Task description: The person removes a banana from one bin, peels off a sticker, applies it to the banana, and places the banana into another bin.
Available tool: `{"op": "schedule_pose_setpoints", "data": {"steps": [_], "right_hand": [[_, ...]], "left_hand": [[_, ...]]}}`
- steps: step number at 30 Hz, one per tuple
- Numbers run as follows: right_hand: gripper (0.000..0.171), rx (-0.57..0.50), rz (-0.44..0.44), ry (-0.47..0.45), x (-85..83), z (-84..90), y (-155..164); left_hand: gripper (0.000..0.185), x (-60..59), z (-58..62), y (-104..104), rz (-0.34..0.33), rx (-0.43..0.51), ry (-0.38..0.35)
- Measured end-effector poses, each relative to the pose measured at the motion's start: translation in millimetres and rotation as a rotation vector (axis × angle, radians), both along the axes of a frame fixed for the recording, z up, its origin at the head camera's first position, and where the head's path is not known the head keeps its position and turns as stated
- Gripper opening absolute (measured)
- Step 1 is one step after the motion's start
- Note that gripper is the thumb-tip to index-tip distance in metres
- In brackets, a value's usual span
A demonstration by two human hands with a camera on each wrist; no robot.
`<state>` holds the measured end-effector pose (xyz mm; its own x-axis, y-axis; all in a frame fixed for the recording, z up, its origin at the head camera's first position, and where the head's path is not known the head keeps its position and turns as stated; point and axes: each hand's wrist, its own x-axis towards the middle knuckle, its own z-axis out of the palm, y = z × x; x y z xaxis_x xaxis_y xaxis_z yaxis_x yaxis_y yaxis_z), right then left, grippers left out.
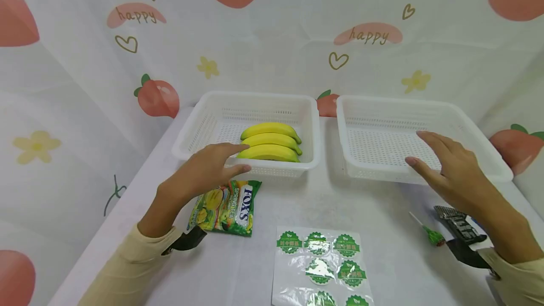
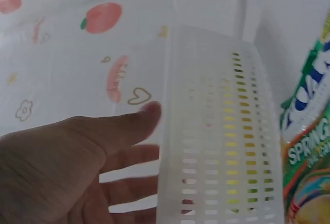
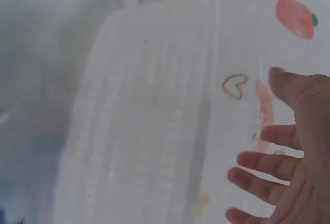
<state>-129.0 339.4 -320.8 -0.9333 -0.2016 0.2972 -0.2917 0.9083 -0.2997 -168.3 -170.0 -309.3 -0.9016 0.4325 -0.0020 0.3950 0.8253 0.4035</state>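
Note:
My left hand hovers at the front rim of the left white plastic basket, its thumb and fingers stretched out and apart. Its fingertips reach close to a bunch of three yellow bananas lying in that basket; whether they touch cannot be told. In the left wrist view the thumb is beside the basket rim, and some fingers pass behind the slotted wall. My right hand is spread above the front of the right white basket, holding nothing. In the right wrist view its fingers are apart.
A green FOX'S candy bag lies below the left basket. A sheet of green round stickers is at the front middle. Under the right forearm lie a lollipop and a dark packet. A printed curtain hangs behind.

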Motion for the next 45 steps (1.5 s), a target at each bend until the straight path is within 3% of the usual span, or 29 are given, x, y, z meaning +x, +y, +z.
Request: {"op": "schedule_pose_setpoints", "data": {"steps": [4,9,14,19,23,29,38,45], "right_hand": [[0.069,-0.063,0.076,0.068,-2.0,8.8,-23.9],[0.059,-0.138,0.222,0.203,-11.9,18.4,-60.7],[0.048,-0.205,0.337,0.182,-30.0,29.9,-98.4],[0.040,-0.286,0.378,-0.055,-53.7,37.5,-140.1],[0.043,-0.323,0.422,-0.249,-73.8,42.9,-168.6],[0.048,-0.340,0.498,-0.425,-102.9,45.4,-202.6],[0.059,-0.357,0.421,-0.732,-140.9,34.3,-237.1],[0.063,-0.340,0.338,-0.897,-155.0,25.9,-250.9]], "left_hand": [[0.051,-5.7,0.4,-2.6,-0.036,0.075,-0.092],[0.043,-11.1,-4.1,-7.4,-0.031,0.146,-0.142],[0.043,-15.8,-7.9,-9.8,-0.030,0.170,-0.143],[0.043,-17.7,-7.6,-9.2,-0.017,0.169,-0.152],[0.043,-19.2,-8.2,-8.4,-0.015,0.176,-0.162],[0.045,-21.3,-10.6,-7.1,-0.019,0.191,-0.185],[0.045,-22.1,-10.7,-5.3,-0.013,0.193,-0.219],[0.046,-22.4,-10.6,-5.2,0.000,0.199,-0.239]]}}
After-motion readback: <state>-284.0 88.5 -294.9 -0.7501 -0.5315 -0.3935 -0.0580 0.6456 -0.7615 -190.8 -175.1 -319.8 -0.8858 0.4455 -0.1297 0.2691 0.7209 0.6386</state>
